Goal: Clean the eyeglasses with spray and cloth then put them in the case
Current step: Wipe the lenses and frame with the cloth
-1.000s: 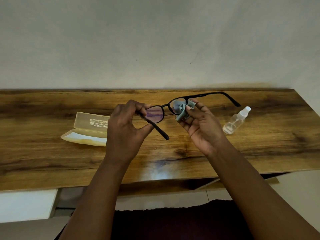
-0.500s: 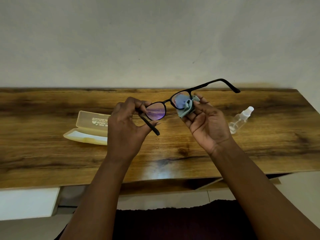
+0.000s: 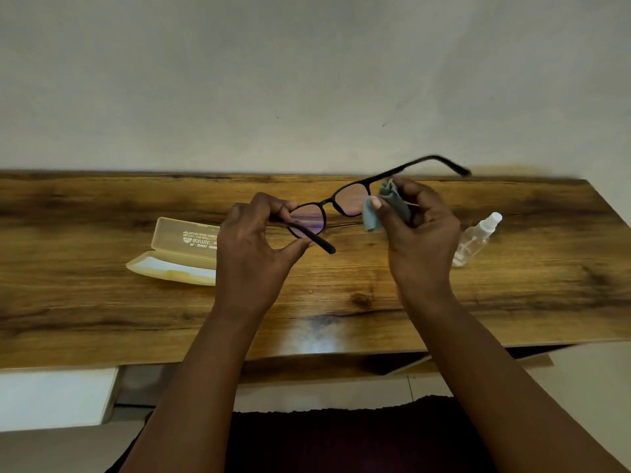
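Above the wooden table [image 3: 102, 302], the left hand [image 3: 249, 254] pinches the black eyeglasses [image 3: 327, 206] at the near lens and temple, holding them in the air with both temples unfolded. Beside the other lens, the right hand [image 3: 420, 240] pinches a bunched blue-grey cloth [image 3: 374, 216] between thumb and fingers. Left of the hands, the cream case [image 3: 177, 254] lies open on the table. Right of them, a clear spray bottle [image 3: 478, 238] lies on its side.
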